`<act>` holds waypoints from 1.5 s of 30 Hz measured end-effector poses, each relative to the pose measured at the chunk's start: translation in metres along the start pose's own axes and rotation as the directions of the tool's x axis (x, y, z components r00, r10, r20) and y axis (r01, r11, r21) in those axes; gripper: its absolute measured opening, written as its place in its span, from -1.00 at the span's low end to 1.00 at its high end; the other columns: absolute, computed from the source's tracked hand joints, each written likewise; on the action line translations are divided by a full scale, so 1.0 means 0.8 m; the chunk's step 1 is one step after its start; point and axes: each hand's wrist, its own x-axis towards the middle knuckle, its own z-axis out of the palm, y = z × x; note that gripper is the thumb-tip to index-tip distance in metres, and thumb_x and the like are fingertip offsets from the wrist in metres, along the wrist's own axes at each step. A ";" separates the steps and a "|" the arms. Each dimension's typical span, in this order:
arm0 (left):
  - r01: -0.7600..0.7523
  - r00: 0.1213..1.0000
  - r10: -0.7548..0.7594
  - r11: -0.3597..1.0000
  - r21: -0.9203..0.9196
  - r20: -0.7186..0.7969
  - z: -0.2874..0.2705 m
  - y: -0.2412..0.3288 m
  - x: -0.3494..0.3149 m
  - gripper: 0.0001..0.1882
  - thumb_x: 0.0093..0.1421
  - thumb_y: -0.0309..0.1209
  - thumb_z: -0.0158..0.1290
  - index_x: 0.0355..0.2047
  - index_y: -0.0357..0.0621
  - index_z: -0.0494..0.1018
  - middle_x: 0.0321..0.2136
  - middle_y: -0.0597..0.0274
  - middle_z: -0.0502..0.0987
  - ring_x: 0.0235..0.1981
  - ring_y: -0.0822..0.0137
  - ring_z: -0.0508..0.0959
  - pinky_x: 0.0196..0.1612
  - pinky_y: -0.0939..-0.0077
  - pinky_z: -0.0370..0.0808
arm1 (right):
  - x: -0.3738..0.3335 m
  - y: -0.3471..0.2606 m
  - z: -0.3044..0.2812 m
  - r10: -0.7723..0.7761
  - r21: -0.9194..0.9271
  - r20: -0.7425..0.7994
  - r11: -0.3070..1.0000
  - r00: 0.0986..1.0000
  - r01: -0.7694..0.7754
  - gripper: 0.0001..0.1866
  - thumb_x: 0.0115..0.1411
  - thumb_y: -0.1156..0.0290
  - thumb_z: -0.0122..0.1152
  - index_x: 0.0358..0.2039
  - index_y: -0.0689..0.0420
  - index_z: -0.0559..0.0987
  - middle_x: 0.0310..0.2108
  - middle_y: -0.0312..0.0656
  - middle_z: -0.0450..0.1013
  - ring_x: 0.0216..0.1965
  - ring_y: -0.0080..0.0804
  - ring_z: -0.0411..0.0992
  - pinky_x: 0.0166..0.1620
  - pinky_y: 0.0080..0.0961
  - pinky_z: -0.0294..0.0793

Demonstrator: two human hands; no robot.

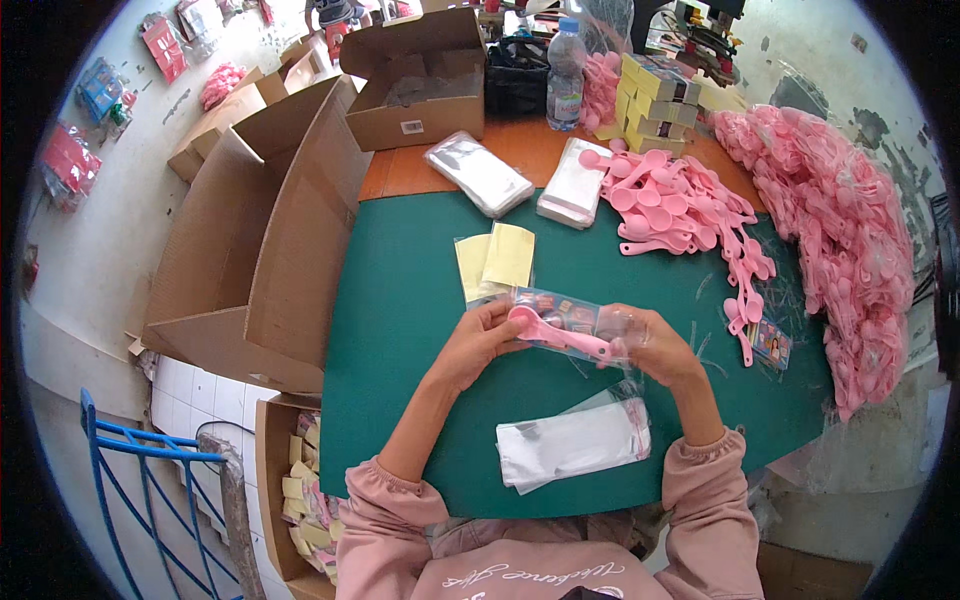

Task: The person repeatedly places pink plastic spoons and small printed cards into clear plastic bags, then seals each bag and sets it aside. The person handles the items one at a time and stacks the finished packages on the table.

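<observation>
Over the green mat, my left hand (480, 340) is closed, pinching the bowl end of a pink measuring spoon (565, 338) together with a printed card (565, 309). My right hand (658, 347) is closed on a clear plastic bag (622, 325) around the handle end; how far the spoon lies inside the bag I cannot tell. Just beyond my left hand lie pale yellow cards (510, 257). Below both hands rests a stack of clear bags (570, 446). Farther right spreads a heap of loose pink spoons (670, 200), one trail running down to another printed card (772, 345).
Two packs of clear bags, one left (480, 173) and one right (573, 184), lie beyond the cards. Behind them stand a water bottle (566, 80) and stacked card bundles (655, 100). Bagged pink spoons (830, 220) pile along the right edge. Cardboard boxes (290, 240) flank the left side.
</observation>
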 end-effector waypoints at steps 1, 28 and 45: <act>0.000 1.000 0.000 1.000 0.000 0.001 0.001 0.000 0.000 -0.64 0.15 -0.36 0.00 -0.08 -0.31 0.31 -0.20 0.18 0.45 -0.18 0.40 0.47 -0.11 0.56 0.43 | -0.002 -0.004 0.000 0.006 0.046 0.077 0.999 0.997 -0.009 -0.72 -0.03 0.52 0.15 -0.26 0.30 0.45 -0.35 -0.24 0.40 -0.44 -0.58 0.37 -0.37 -0.66 0.43; 0.144 0.987 -0.151 0.984 0.105 0.062 0.053 -0.031 -0.011 -0.44 0.26 -0.40 -0.24 0.17 -0.02 -0.24 -0.25 -0.06 0.41 -0.20 0.15 0.50 -0.17 0.34 0.50 | -0.024 0.000 0.016 -0.226 -0.813 0.352 0.408 0.908 0.416 -0.74 -0.16 0.48 0.27 -0.40 0.07 0.44 -0.35 -0.21 0.28 -0.25 -0.28 0.27 -0.15 -0.42 0.20; 0.054 0.998 -0.040 0.950 0.308 -0.050 0.057 -0.034 -0.012 -0.36 0.16 -0.51 -0.09 0.17 -0.05 -0.16 -0.42 0.16 0.35 -0.34 0.36 0.52 -0.23 0.48 0.51 | -0.019 0.021 0.036 -0.282 -0.823 0.375 0.338 0.883 0.457 -0.85 -0.08 0.44 0.18 -0.50 0.14 0.40 -0.49 -0.21 0.29 -0.36 -0.29 0.30 -0.23 -0.40 0.19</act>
